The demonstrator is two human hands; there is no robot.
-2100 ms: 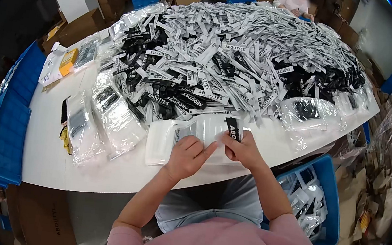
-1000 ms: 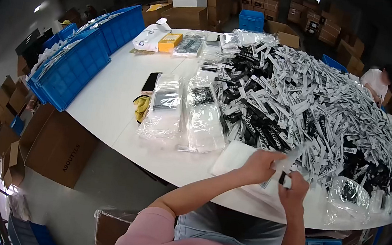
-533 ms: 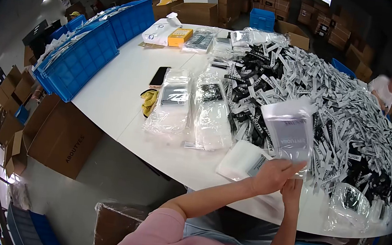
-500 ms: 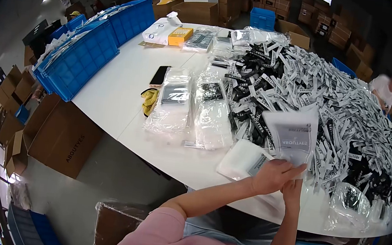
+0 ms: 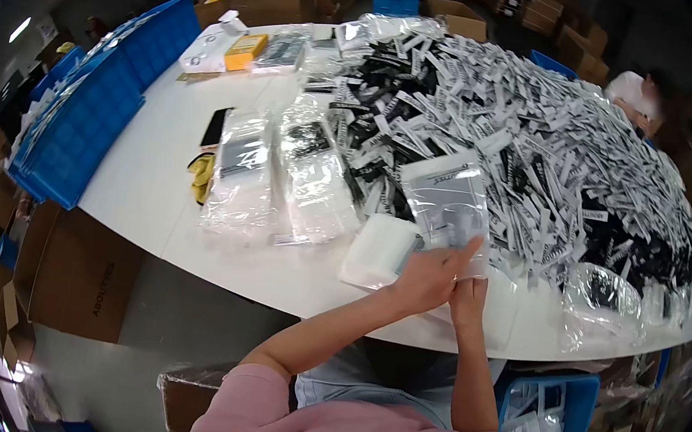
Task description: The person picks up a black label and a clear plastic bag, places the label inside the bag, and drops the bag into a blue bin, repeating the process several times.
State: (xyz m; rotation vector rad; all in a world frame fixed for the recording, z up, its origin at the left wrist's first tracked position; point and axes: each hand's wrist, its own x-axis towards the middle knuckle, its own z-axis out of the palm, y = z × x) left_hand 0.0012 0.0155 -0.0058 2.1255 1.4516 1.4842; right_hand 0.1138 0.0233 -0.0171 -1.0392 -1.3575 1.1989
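Observation:
A clear plastic bag (image 5: 450, 199) with dark print and a pale panel is held up above the near edge of the heap of labels. My left hand (image 5: 429, 278) grips its lower part, index finger lying across the plastic. Right beside it, my right hand (image 5: 468, 302) is closed at the bag's bottom edge; what its fingertips pinch besides the bag is hidden. A stack of white plastic bags (image 5: 372, 249) lies on the table, partly behind my left hand. Black and white printed labels (image 5: 533, 166) form a large heap beyond both hands.
Bundles of clear bags (image 5: 238, 181) lie on the white table (image 5: 150, 192), near a phone (image 5: 215, 127) and yellow gloves (image 5: 200, 174). Blue crates (image 5: 84, 132) line the left side. A blue bin (image 5: 575, 425) stands low at my right. Another person (image 5: 635, 96) is at the far right.
The view has swung, so the table appears further left and higher. The held bag has tilted, its top leaning left. Both hands remain together at its lower end.

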